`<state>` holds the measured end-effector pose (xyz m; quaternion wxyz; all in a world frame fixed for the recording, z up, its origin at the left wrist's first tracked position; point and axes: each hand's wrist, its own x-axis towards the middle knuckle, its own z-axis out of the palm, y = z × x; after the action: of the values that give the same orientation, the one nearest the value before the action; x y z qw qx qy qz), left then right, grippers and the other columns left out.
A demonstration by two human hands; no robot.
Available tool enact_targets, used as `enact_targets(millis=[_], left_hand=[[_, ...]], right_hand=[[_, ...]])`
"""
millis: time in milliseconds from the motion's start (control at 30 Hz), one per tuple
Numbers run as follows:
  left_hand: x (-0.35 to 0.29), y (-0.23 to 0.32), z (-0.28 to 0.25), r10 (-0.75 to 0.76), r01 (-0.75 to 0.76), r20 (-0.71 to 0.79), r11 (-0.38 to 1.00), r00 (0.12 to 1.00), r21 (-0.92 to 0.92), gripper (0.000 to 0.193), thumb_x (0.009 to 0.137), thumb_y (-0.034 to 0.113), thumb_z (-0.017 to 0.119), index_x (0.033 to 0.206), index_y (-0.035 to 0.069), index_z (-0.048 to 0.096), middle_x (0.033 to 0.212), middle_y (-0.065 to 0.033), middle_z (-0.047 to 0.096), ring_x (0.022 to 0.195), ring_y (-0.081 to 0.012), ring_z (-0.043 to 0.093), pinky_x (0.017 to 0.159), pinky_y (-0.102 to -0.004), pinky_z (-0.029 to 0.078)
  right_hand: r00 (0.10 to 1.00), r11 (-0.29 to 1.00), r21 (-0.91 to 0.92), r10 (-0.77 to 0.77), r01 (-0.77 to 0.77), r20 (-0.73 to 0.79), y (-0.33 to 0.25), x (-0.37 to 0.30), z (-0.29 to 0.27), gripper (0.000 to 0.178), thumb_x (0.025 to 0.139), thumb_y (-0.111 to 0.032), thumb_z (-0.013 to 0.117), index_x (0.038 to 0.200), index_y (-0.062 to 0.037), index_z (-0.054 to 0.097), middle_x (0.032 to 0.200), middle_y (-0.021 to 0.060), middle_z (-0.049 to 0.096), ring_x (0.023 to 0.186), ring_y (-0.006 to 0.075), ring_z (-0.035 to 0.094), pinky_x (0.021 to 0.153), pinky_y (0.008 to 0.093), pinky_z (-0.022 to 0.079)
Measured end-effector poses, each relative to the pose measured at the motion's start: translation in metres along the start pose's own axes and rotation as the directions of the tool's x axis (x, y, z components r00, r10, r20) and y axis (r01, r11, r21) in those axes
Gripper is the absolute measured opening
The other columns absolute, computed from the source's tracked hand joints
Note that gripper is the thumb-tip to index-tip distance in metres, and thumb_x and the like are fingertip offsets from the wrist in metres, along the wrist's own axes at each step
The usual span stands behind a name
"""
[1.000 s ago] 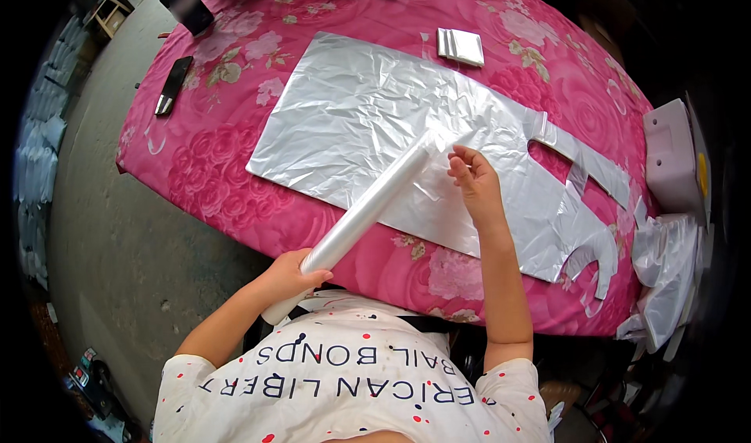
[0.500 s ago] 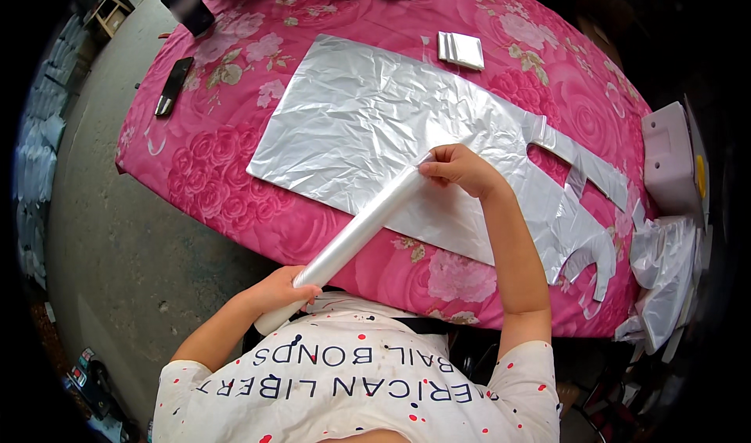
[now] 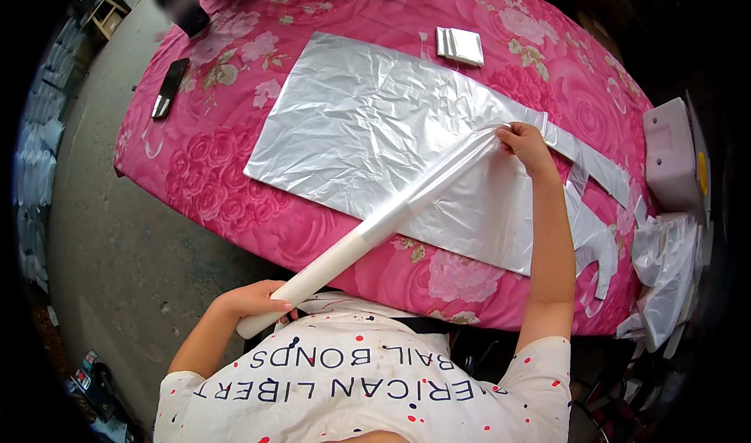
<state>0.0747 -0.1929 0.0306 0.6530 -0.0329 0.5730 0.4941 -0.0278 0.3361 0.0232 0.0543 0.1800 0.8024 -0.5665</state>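
Note:
A long, narrow roll of whitish plastic film slants from my waist up over the table. My left hand wraps round its near, lower end. With fingers pinched together, my right hand grips the film at the far end, where it is loose, gathered and creased. Beneath lies a flat, wrinkled silvery-white plastic bag, or a stack of them, with cut-out handles at its right end. My right forearm hides part of this bag.
A pink floral tablecloth covers the table. On it are a small folded plastic packet, a black phone and a dark bottle. At right stands a pale plastic container above crumpled white bags.
My right hand has moved right and a little farther away, drawing the film's end out loose and creased. My left hand has shifted slightly left and nearer with the roll.

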Motion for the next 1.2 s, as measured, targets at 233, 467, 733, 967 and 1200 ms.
enact_targets(millis=[233, 467, 733, 967, 1200], left_hand=[[-0.029, 0.02, -0.033, -0.07, 0.051, 0.041, 0.935, 0.997, 0.35, 0.052, 0.073, 0.027, 0.075, 0.114, 0.0, 0.055, 0.101, -0.0049, 0.061, 0.094, -0.0135, 0.054, 0.084, -0.0276, 0.042], [0.038, 0.17, 0.005, 0.496, -0.224, 0.081, 0.237, 0.865, 0.945, 0.045, 0.062, 0.026, 0.076, 0.1, 0.005, 0.06, 0.083, -0.0142, 0.062, 0.08, -0.0303, 0.061, 0.071, -0.0383, 0.047], [0.14, 0.194, 0.025, 0.821, -0.446, 0.526, -0.394, 0.222, 0.803, 0.038, 0.069, 0.019, 0.072, 0.102, 0.006, 0.058, 0.101, -0.0073, 0.058, 0.091, -0.0273, 0.057, 0.079, -0.0401, 0.047], [0.153, 0.152, 0.042, 0.551, -0.475, 0.646, -0.439, 0.528, 0.763, 0.085, 0.081, 0.058, 0.045, 0.133, -0.008, 0.031, 0.142, -0.0217, 0.028, 0.134, -0.0315, 0.026, 0.11, -0.0424, 0.019], [0.153, 0.126, 0.067, 0.664, -0.367, 0.509, -0.355, 0.548, 0.86, 0.089, 0.079, 0.062, 0.042, 0.134, -0.007, 0.03, 0.143, -0.0219, 0.027, 0.135, -0.0327, 0.024, 0.11, -0.045, 0.016]], right_hand=[[0.992, 0.999, 0.018, 0.039, -0.037, -0.121, 0.0, 0.008, -0.05, 0.017, 0.084, -0.014, 0.062, 0.073, -0.0017, 0.058, 0.061, -0.0012, 0.052, 0.054, 0.0068, 0.046, 0.052, 0.0226, 0.038], [0.999, 0.997, -0.077, -0.026, 0.029, 0.038, -0.021, 0.032, -0.005, 0.015, 0.084, -0.014, 0.061, 0.079, 0.001, 0.062, 0.063, 0.0002, 0.053, 0.056, 0.0081, 0.047, 0.054, 0.0234, 0.039], [0.988, 0.97, -0.235, -0.029, 0.064, 0.152, -0.027, 0.055, 0.007, 0.016, 0.082, -0.014, 0.062, 0.076, 0.0006, 0.062, 0.062, 0.0003, 0.055, 0.056, 0.0079, 0.049, 0.054, 0.0235, 0.039], [0.993, 0.997, -0.08, -0.007, 0.017, 0.114, -0.018, 0.059, 0.006, 0.029, 0.082, -0.018, 0.064, 0.102, 0.0019, 0.058, 0.078, 0.0052, 0.059, 0.066, 0.0093, 0.053, 0.062, 0.0235, 0.043], [0.822, 0.7, -0.522, -0.569, 0.488, 0.006, -0.043, -0.045, 0.07, 0.058, 0.078, -0.026, 0.067, 0.125, -0.0011, 0.046, 0.12, 0.0205, 0.05, 0.111, 0.0342, 0.047, 0.095, 0.04, 0.037]])
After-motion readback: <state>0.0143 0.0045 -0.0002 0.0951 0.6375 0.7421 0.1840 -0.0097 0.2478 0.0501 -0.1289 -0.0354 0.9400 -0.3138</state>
